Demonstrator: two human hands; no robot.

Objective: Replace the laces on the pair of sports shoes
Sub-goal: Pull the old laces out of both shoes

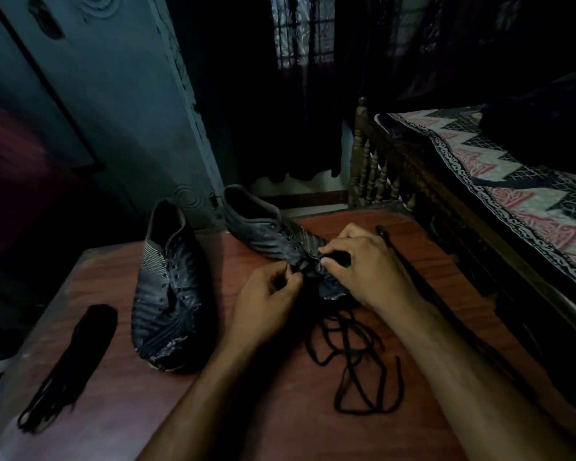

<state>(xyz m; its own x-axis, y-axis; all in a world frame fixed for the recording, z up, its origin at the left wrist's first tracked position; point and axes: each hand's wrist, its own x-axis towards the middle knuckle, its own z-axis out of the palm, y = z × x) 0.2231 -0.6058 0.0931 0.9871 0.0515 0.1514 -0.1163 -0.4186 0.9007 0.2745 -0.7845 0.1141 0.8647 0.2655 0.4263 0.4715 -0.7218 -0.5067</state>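
While the dark ribbed sports shoe (273,241) is gripped near its toe by the right hand (363,261), a thin black lace (346,357) is pinched by the left hand (266,301); the second shoe (170,284) is left laceless.

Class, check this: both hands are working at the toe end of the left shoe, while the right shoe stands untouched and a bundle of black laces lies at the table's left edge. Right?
Not quite. The head view shows the left hand and right hand on the right shoe; the left shoe stands untouched. The bundle of black laces does lie at the table's left edge.

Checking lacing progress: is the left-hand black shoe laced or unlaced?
Unlaced: the black sports shoe on the left shows bare eyelets and an open throat, no lace threaded.
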